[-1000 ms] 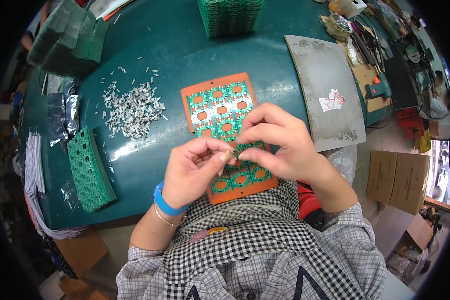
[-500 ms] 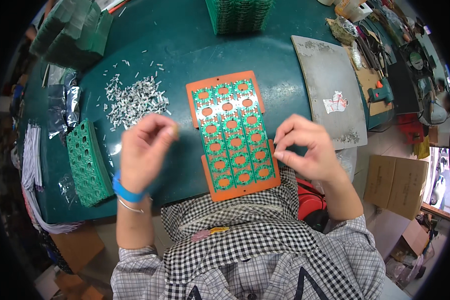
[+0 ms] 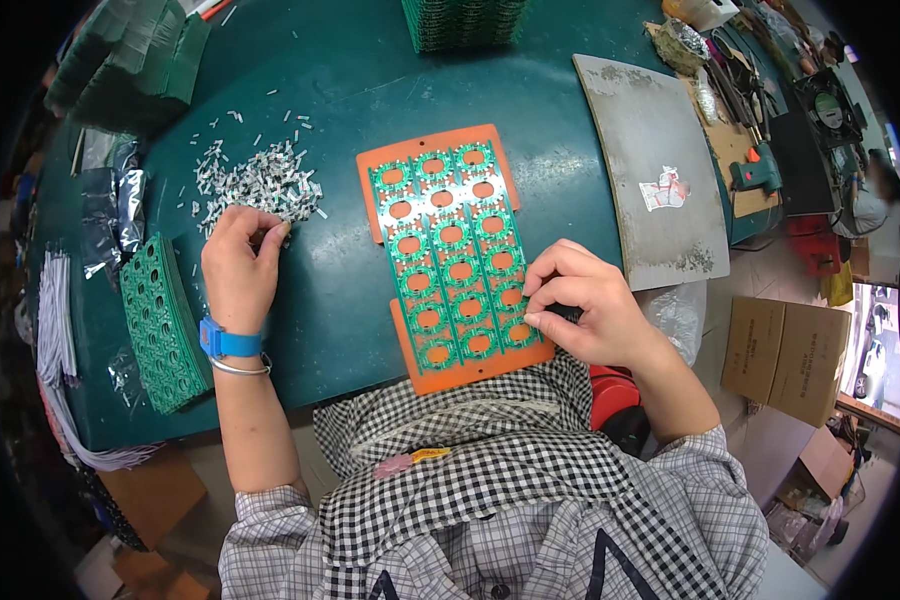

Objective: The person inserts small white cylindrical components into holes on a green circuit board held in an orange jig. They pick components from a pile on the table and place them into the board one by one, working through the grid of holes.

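Observation:
A green circuit board panel point(image 3: 452, 260) with rows of ring-shaped boards lies on an orange-brown backing plate point(image 3: 448, 382) in front of me. My left hand point(image 3: 240, 262) is at the near edge of a pile of small white parts point(image 3: 257, 180). Its thumb and forefinger come together there; anything between them is too small to make out. At the panel's lower right edge is my right hand point(image 3: 582, 305), thumb and fingers drawn into a pinch. Whatever those fingertips may hold is hidden.
Left of me lie a stack of green panels point(image 3: 160, 325) and a bundle of white wires point(image 3: 56, 320). More panel stacks point(image 3: 465, 22) stand at the back. A worn grey board point(image 3: 660, 160) is on the right, with a hot glue gun point(image 3: 757, 172) beyond it.
My left hand has moved left to the pile of white parts. My right hand has shifted slightly left, closer to the panel's edge. The whole view has shifted a little.

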Motion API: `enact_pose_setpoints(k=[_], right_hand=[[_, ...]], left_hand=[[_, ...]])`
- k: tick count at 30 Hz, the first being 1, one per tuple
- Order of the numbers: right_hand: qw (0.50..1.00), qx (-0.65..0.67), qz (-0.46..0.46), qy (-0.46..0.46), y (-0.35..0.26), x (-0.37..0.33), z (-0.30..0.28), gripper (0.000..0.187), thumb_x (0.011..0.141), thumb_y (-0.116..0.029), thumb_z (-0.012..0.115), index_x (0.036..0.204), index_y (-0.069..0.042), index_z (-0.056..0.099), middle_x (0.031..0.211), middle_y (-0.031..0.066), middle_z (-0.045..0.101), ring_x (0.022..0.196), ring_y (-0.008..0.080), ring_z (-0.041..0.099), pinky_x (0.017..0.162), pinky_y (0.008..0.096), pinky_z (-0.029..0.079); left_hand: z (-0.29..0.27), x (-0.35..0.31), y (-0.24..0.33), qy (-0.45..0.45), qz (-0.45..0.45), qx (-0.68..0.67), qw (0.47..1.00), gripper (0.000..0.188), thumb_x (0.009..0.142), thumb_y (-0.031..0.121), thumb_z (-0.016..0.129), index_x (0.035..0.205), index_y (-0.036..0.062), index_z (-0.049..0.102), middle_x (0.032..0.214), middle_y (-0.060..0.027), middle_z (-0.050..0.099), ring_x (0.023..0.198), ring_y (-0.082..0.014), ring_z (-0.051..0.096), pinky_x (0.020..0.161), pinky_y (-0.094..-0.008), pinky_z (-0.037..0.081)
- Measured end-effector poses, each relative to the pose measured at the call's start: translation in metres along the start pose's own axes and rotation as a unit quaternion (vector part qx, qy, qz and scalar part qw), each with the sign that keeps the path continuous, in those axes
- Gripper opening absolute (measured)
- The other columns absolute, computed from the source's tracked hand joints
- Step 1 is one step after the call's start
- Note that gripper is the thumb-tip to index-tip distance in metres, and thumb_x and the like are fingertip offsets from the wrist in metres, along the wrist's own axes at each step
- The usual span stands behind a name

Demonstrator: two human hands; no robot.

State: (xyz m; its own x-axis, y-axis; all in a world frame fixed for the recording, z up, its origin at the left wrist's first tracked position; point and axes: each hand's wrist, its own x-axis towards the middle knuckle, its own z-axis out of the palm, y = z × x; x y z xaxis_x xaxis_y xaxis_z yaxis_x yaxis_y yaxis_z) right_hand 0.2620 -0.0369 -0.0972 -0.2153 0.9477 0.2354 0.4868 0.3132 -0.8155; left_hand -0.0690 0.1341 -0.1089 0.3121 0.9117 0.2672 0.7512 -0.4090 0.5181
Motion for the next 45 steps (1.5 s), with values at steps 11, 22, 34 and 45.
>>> enact_pose_setpoints(k=[11,22,34,45], right_hand=[[1.000,0.000,-0.007,-0.003,0.002,0.002,0.000,0.015,0.070,0.003,0.074,0.079,-0.001,0.063,0.090,0.0072,0.062,0.085,0.0238,0.062,0.071,0.0344,0.052],[0.994,-0.075,-0.058,-0.051,-0.006,0.005,-0.002,0.016,0.066,-0.001,0.078,0.079,-0.003,0.068,0.089,0.0049,0.061,0.086,0.0245,0.060,0.075,0.0344,0.052],[0.775,-0.483,0.312,0.261,0.065,-0.081,-0.145,0.045,0.088,-0.031,0.070,0.120,0.000,0.061,0.115,0.0200,0.059,0.104,0.0375,0.059,0.089,0.0419,0.049],[0.864,0.263,0.282,0.322,0.035,-0.105,-0.169,0.042,0.093,-0.016,0.069,0.125,0.007,0.056,0.109,0.0084,0.069,0.092,0.0111,0.066,0.084,0.0247,0.052]], left_hand=[[0.000,0.000,0.007,0.004,-0.001,-0.017,1.000,0.006,0.083,0.003,0.072,0.086,-0.0004,0.067,0.081,-0.0064,0.062,0.065,-0.0146,0.058,0.063,-0.0277,0.047],[0.002,0.000,0.010,0.003,-0.003,-0.004,1.000,0.007,0.083,0.004,0.072,0.088,-0.0006,0.069,0.083,-0.0068,0.064,0.066,-0.0157,0.059,0.063,-0.0278,0.047],[-0.018,-0.011,0.030,0.058,0.091,0.077,0.991,0.018,0.073,0.002,0.077,0.081,0.0024,0.060,0.093,-0.0094,0.063,0.092,-0.0298,0.059,0.081,-0.0393,0.047],[0.002,-0.043,0.065,0.008,0.110,-0.058,0.992,0.023,0.076,0.002,0.074,0.098,0.0038,0.066,0.102,-0.0105,0.066,0.098,-0.0324,0.059,0.084,-0.0413,0.048]])
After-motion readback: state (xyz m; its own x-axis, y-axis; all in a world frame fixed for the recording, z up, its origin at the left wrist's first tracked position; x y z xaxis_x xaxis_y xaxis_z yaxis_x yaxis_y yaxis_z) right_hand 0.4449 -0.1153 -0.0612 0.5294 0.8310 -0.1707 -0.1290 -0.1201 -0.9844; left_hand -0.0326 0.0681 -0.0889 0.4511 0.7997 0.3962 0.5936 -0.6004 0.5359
